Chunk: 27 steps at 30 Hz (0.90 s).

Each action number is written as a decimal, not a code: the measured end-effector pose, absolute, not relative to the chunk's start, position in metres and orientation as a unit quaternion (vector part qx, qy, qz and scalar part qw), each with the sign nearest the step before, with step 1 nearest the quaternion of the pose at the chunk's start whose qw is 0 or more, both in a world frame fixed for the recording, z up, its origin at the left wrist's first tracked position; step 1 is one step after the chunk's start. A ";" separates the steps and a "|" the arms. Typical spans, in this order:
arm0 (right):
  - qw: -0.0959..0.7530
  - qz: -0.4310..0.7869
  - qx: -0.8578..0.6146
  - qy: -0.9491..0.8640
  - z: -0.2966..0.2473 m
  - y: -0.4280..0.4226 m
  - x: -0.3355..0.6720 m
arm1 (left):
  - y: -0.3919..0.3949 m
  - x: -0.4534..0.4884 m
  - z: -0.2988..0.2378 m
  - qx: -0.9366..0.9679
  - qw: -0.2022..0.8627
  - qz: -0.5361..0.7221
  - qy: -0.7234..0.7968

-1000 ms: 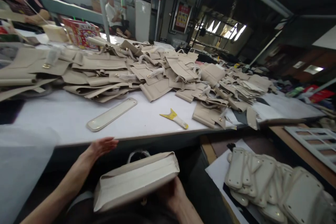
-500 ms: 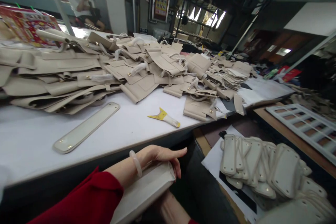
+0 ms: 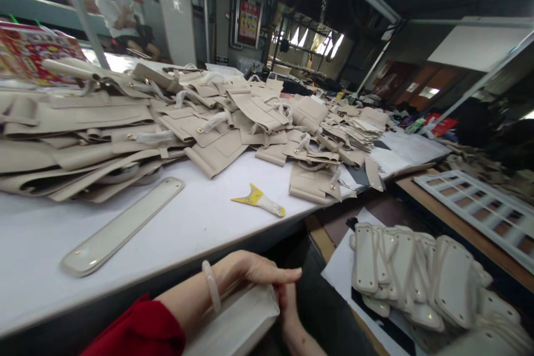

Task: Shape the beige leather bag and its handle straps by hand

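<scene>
Tabletop [image 3: 179, 236], and just this side of its near edge a pale boxy bag [image 3: 242, 320]: probably light, soft-walled, easily creased. Best held by the end corner, with left hand [image 3: 259, 270] and right hand [image 3: 287, 303] there, fingers partly hidden, grip impossible to tell.

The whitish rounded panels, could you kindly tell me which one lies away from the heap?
The long panel, flat on the white tabletop left of the yellow piece; the others overlap at lower right.
</scene>
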State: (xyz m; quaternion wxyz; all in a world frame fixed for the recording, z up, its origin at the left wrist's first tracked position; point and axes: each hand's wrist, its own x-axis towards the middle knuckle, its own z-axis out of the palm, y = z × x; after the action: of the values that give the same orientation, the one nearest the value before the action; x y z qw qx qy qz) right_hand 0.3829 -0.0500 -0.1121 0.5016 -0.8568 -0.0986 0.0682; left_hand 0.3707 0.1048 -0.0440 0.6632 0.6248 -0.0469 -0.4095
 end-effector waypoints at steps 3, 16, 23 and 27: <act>0.435 -0.001 -0.873 -0.220 -0.096 -0.033 0.437 | 0.102 0.373 -0.041 0.647 0.641 -0.408 -0.058; 0.220 0.087 -0.852 -0.467 -0.057 0.021 0.511 | 0.100 0.381 -0.062 0.674 0.599 -0.423 -0.094; 0.287 0.353 -0.829 -0.326 -0.016 -0.131 0.468 | 0.101 0.388 -0.078 0.614 0.588 -0.511 -0.126; 0.321 0.549 -0.746 -0.199 -0.022 -0.165 0.409 | 0.101 0.387 -0.076 0.615 0.581 -0.517 -0.136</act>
State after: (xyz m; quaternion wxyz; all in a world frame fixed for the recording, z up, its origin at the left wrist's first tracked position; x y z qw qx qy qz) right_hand 0.4094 -0.1646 -0.0221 0.3207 -0.7456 -0.1991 0.5492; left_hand 0.3873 0.1015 -0.0762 0.5805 0.6145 -0.1361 -0.5166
